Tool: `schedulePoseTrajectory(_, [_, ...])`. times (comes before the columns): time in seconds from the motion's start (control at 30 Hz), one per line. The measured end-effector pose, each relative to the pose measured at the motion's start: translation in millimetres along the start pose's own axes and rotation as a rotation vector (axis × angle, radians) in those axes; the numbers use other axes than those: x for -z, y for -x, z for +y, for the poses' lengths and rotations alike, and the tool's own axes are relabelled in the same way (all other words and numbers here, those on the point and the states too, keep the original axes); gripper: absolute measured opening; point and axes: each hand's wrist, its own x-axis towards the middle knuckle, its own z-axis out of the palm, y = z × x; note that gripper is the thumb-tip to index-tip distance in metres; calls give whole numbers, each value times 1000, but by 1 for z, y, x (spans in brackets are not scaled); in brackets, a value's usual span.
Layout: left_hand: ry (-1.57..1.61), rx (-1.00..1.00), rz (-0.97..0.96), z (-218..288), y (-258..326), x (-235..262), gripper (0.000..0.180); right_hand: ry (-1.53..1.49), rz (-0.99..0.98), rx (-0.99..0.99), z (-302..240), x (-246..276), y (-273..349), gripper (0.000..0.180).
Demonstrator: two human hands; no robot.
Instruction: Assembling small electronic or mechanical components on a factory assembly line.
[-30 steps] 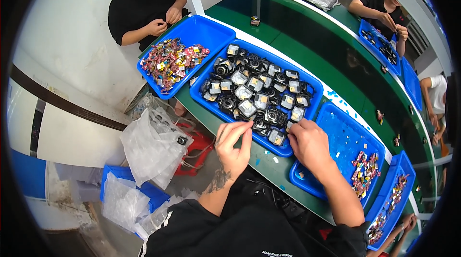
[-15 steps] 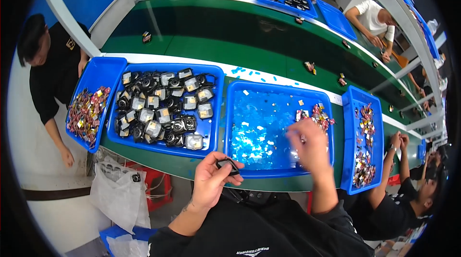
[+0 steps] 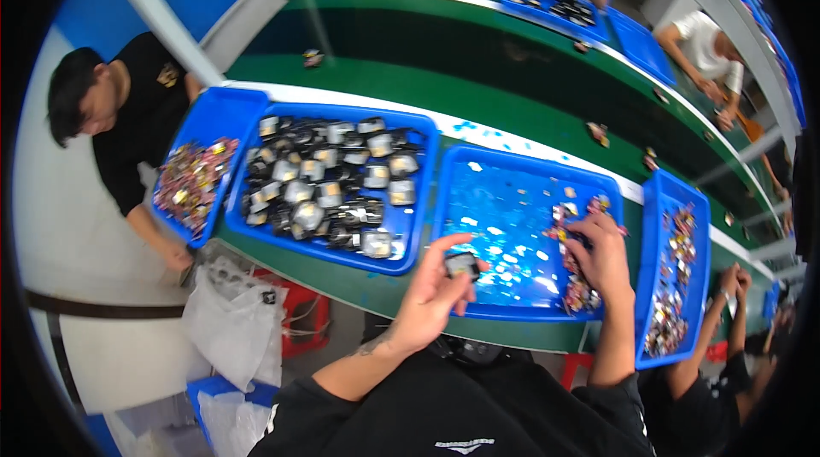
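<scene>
A small black casing with a pale greyish face (image 3: 462, 266) is held between the thumb and fingers of my left hand (image 3: 431, 299), above the near left edge of a blue tray (image 3: 504, 313). My right hand (image 3: 605, 256) is inside that tray on its right side, fingers curled down into a pile of small pink, yellow and silver electronic parts (image 3: 581, 295). What lies between its fingertips is hidden by the pile. Bits of shiny blue film (image 3: 495, 239) cover much of the tray floor.
To the left, a blue tray (image 3: 423, 201) holds many black casings with clear fronts (image 3: 329, 194). Narrower blue bins of small parts stand at the far left (image 3: 248, 98) and right (image 3: 651, 286). Beyond runs a green conveyor (image 3: 478, 85). Co-workers sit around; one person (image 3: 141, 124) is at left.
My right hand has come down onto the pile of parts. My left hand has turned, showing the casing's pale face, and risen over the tray's edge. The whole view has shifted.
</scene>
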Motion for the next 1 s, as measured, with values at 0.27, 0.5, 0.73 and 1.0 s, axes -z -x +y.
schedulePoseTrajectory(0.27, [-614,-217,-82,-15,-13,-15,31,-666,222,-317,-13,-1,29,18])
schedulePoseTrajectory(0.5, [-791,-147,-206,-5,-40,-41,29,-956,44,-367,-60,-5,31,23])
schedulePoseTrajectory(0.73, [-665,-187,-149,-23,-39,-37,16,-990,80,-352,-55,-26,34,16])
schedulePoseTrajectory(1.0, [-667,-308,-32,-30,-40,-33,10,-907,48,-333,-60,-26,32,14])
